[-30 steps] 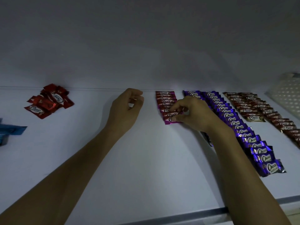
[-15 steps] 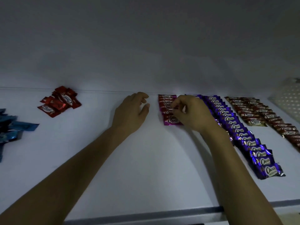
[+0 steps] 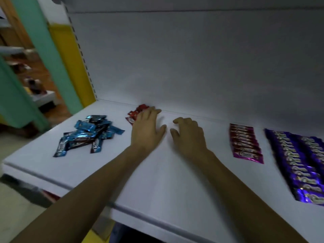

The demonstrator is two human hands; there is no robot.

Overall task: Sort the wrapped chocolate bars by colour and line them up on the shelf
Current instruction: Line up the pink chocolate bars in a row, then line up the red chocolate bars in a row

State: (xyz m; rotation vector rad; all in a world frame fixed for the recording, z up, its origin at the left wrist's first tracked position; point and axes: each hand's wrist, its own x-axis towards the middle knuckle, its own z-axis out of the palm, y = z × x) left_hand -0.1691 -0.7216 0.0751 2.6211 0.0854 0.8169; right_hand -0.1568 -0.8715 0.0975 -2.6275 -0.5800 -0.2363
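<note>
Head cam, white shelf (image 3: pixel 175 181), yellow upright (image 3: pixel 70 58), pink bars (image 3: pixel 245 142) crosswise in front-back row, left hand (image 3: pixel 147 132) spread, right hand (image 3: pixel 190 137) loose, both empty

A yellow upright (image 3: pixel 68 55) stands beside a green pillar (image 3: pixel 43 50); beyond, perhaps a low white stand (image 3: pixel 44 99), blurred

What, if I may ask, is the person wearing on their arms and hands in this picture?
Nothing that shows. The left hand and the right hand are gloveless. The left forearm and the right forearm are uncovered down to the frame's lower edge, with no sleeve, watch or bracelet in view. The picture is too blurred to show whether any finger bears a ring.
</note>
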